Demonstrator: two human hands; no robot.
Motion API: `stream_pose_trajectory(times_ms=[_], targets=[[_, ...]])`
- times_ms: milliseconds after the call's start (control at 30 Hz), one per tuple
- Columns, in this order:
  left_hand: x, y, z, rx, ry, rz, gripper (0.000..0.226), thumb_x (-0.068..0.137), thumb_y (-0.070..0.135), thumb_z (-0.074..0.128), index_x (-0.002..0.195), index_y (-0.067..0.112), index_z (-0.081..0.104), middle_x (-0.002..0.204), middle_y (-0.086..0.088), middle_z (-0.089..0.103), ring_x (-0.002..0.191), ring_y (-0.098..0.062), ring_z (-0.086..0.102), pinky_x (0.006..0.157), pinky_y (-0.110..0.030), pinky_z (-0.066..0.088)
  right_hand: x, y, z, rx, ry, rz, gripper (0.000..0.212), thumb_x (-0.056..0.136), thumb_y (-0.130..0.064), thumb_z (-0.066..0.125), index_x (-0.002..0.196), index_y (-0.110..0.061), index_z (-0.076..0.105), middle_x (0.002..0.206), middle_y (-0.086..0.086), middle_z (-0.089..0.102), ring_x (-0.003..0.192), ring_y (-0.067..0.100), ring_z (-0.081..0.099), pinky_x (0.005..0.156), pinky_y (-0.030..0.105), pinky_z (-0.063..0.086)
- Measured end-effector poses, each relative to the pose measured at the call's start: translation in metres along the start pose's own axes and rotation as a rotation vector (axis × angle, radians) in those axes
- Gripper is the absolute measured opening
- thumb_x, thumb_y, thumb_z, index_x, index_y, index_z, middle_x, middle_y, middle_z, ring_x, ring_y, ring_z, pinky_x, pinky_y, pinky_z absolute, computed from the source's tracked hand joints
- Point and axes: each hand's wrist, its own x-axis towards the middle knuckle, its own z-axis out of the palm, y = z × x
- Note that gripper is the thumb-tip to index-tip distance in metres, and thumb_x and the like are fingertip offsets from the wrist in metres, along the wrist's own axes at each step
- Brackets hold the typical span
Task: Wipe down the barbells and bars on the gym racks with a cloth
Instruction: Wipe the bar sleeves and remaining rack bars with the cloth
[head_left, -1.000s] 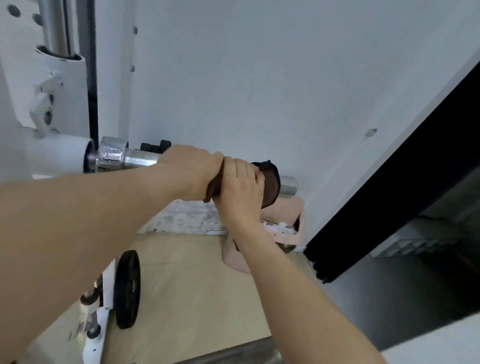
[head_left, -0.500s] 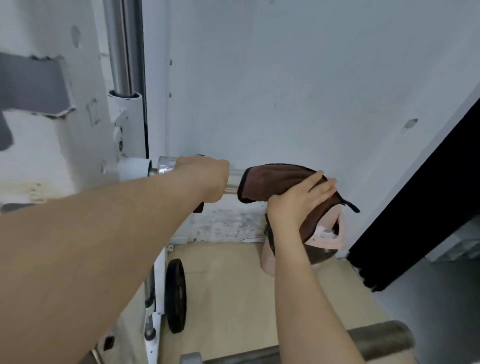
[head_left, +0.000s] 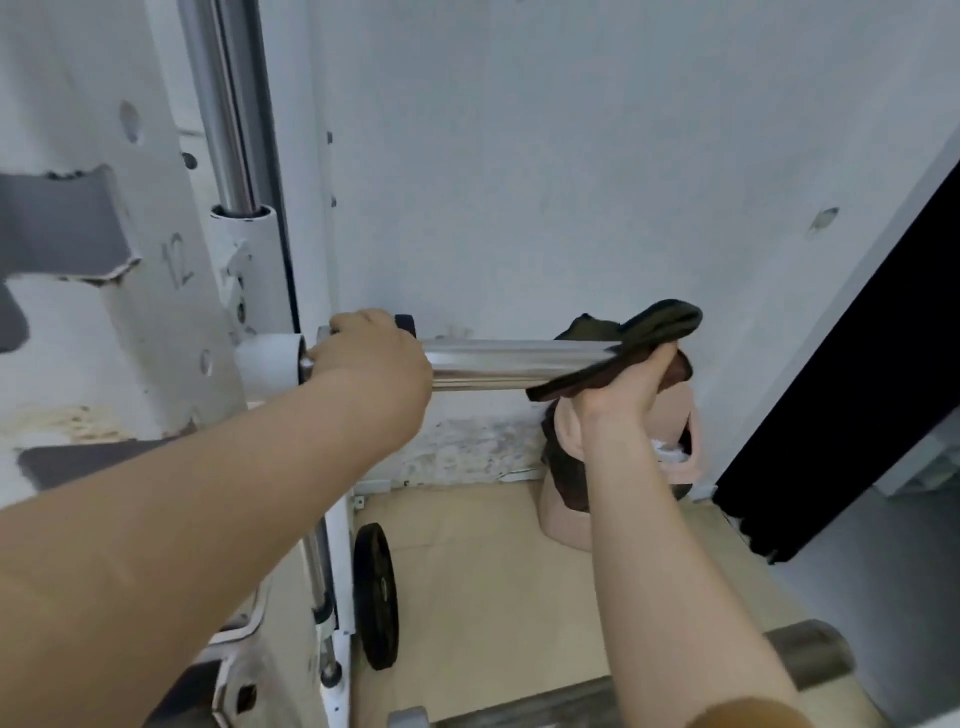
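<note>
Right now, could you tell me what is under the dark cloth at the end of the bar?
The cloth wraps the far end of the chrome bar, and the right hand grips it from below. The bar's tip is covered, so it cannot be seen.

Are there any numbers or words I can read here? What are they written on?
"12": on the white rack upright, printed tilted, beside its holes.
Nothing else can be read: I see no writing on the bar, the cloth or the weight plate.
</note>
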Motion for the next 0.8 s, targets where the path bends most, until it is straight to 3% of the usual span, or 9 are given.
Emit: stream_pose_trajectory(times_ms=[100,200,300,400,500,567,633,733,800], targets=[[-0.006,0.0,-0.004,0.156,0.024,0.078,0.034,0.092,0.007,0.047,0.126,0.0,0.044,0.106,-0.015,0.049,0.105,-0.031,0.052,0.07,-0.033,0.036,-0.022,0.024,0.008,-0.051,0.06,0.03,0.038,0.08,-0.053,0.065,0.094,-0.018,0.067,0.101,0.0,0.07,0.095,0.022,0.067,0.091,0.04,0.053],[0.002,0.001,0.001,0.102,-0.024,0.057,0.036,0.09,0.006,0.046,0.125,-0.002,0.042,0.084,-0.012,0.041,0.104,-0.031,0.045,0.065,-0.031,0.03,-0.065,0.07,0.03,-0.12,0.135,0.139,0.051,0.079,-0.045,0.076,0.121,-0.02,0.063,0.12,0.001,0.069,0.103,0.023,0.068,0.091,0.043,0.055],[0.013,-0.003,0.005,-0.03,-0.038,-0.01,0.048,0.09,0.008,0.044,0.134,-0.004,0.031,0.119,-0.021,0.047,0.112,-0.033,0.041,0.075,-0.033,0.033,-0.104,0.111,0.047,-0.207,0.129,0.285,0.048,0.079,-0.037,0.079,0.117,-0.014,0.062,0.108,0.001,0.071,0.095,0.026,0.071,0.079,0.041,0.06],[0.013,0.002,0.009,-0.012,0.001,-0.076,0.06,0.091,0.016,0.047,0.143,-0.003,0.021,0.142,-0.027,0.028,0.128,-0.042,0.031,0.097,-0.04,0.039,-0.117,0.129,0.046,-0.245,0.032,0.355,0.048,0.08,-0.038,0.078,0.117,-0.01,0.065,0.11,0.003,0.073,0.096,0.024,0.072,0.081,0.039,0.06],[0.022,0.004,0.019,-0.098,0.01,-0.119,0.059,0.095,0.02,0.042,0.148,0.006,0.019,0.142,-0.029,0.028,0.127,-0.046,0.033,0.095,-0.046,0.041,-0.124,0.143,0.033,-0.271,-0.255,0.521,0.028,0.083,-0.029,0.067,0.107,-0.017,0.061,0.103,0.001,0.067,0.099,0.026,0.066,0.089,0.041,0.053],[0.028,-0.004,0.022,-0.274,0.11,-0.09,0.044,0.094,0.02,0.038,0.137,0.01,0.042,0.127,-0.023,0.046,0.114,-0.04,0.046,0.078,-0.043,0.041,-0.119,0.157,0.024,-0.275,-0.23,0.699,0.023,0.074,-0.024,0.06,0.097,-0.02,0.058,0.09,-0.003,0.063,0.091,0.022,0.062,0.088,0.047,0.053],[0.029,-0.011,0.023,-0.34,0.185,-0.028,0.032,0.094,0.018,0.038,0.12,0.011,0.054,0.116,-0.017,0.054,0.105,-0.036,0.052,0.071,-0.041,0.038,-0.119,0.158,0.023,-0.416,-0.302,0.631,0.034,0.083,-0.039,0.061,0.107,-0.016,0.061,0.092,0.0,0.066,0.09,0.02,0.064,0.084,0.042,0.053],[0.023,-0.007,0.02,-0.251,0.11,-0.082,0.037,0.097,0.014,0.034,0.129,0.001,0.045,0.128,-0.021,0.046,0.118,-0.036,0.043,0.091,-0.042,0.038,-0.106,0.138,0.021,-0.436,-0.33,0.599,0.064,0.078,-0.058,0.071,0.123,-0.013,0.064,0.116,0.005,0.071,0.107,0.022,0.067,0.087,0.039,0.054],[0.02,-0.005,0.02,-0.192,0.071,-0.142,0.048,0.093,0.01,0.043,0.137,-0.004,0.033,0.137,-0.023,0.034,0.125,-0.036,0.034,0.098,-0.039,0.036,-0.096,0.117,0.016,-0.436,-0.266,0.524,0.063,0.079,-0.054,0.073,0.123,-0.01,0.064,0.119,0.01,0.07,0.108,0.027,0.068,0.089,0.042,0.055]])
